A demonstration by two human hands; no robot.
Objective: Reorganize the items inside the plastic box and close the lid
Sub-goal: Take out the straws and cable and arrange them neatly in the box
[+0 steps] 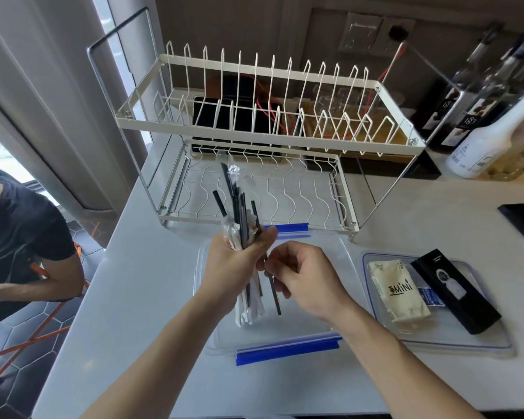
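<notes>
A clear plastic box with blue latches is seen open on a white counter, just in front of a white wire dish rack. Above the box, a bundle of black and clear-wrapped straws is held upright by the left hand, its fingers clamped around the middle of the bundle. A single black straw is pinched between the right hand's thumb and fingertips, just right of the bundle. To the right of the box lies its lid, flat — a cream packet and a black carton rest on it. The gathering step appears to be in hand. Next, the loose straw would likely need to be aligned with the bundle, the bundle laid lengthwise in the box, and the lid cleared before closing.
</notes>
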